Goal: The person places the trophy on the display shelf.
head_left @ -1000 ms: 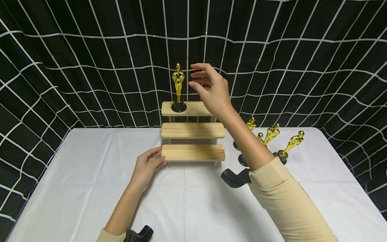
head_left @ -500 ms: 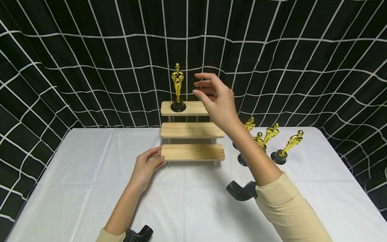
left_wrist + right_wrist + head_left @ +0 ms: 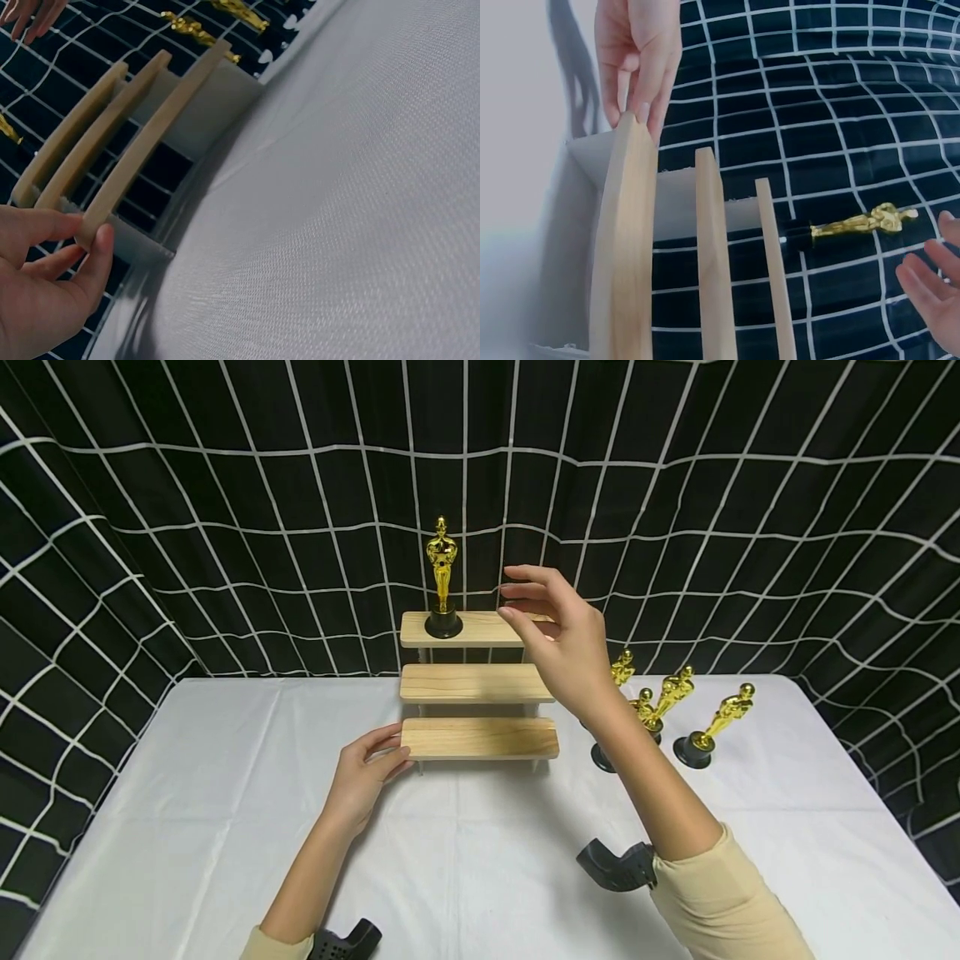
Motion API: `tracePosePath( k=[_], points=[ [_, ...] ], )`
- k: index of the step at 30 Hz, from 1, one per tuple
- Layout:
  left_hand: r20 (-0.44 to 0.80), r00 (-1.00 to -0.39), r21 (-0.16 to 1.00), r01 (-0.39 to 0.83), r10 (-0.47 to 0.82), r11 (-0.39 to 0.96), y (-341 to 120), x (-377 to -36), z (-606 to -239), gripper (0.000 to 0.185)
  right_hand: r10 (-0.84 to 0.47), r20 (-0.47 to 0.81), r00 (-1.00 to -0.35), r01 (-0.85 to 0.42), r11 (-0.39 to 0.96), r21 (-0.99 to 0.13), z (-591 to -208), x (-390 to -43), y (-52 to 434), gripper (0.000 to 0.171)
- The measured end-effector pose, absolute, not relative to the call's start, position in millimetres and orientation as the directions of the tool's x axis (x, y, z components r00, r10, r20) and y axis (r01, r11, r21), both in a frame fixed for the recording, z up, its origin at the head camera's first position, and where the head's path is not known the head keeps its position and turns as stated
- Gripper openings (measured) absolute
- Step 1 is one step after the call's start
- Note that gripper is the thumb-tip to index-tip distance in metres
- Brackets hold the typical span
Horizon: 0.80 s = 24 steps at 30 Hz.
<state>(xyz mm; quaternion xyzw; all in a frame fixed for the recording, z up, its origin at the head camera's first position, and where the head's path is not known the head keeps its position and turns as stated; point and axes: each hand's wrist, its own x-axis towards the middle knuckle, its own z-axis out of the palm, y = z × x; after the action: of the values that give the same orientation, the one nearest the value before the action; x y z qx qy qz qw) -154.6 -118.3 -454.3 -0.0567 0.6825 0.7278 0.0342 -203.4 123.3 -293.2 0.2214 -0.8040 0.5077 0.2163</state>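
A three-tier wooden stand (image 3: 478, 683) sits mid-table on a white cloth. One gold trophy (image 3: 442, 575) with a black base stands upright at the left of the top tier. My right hand (image 3: 558, 635) hovers empty beside the top tier's right end, fingers loosely spread, a hand's width right of the trophy; in the right wrist view only its fingertips (image 3: 934, 277) show near the trophy (image 3: 855, 223). My left hand (image 3: 365, 770) pinches the left end of the lowest tier (image 3: 150, 127) between thumb and fingers (image 3: 41, 285).
Several more gold trophies (image 3: 671, 693) stand on the table to the right of the stand, one (image 3: 720, 718) nearest the right edge. A black cloth with a white grid (image 3: 225, 527) hangs behind and at both sides. The white tablecloth (image 3: 480, 852) stretches toward me.
My right hand has drawn down and to the right, away from the trophy on the top tier. The left hand, stand and trophy have stayed put.
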Motion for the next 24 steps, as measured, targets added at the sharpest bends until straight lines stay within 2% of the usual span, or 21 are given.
tracePosePath(
  k=[24],
  points=[
    [-0.126, -0.991, 0.989, -0.123, -0.037, -0.079, -117.5, -151.7, -450.5, 0.045, -0.036, 0.620, -0.784, -0.559, 0.476, -0.679, -324.5, -177.4, 164.5, 0.043]
  ],
)
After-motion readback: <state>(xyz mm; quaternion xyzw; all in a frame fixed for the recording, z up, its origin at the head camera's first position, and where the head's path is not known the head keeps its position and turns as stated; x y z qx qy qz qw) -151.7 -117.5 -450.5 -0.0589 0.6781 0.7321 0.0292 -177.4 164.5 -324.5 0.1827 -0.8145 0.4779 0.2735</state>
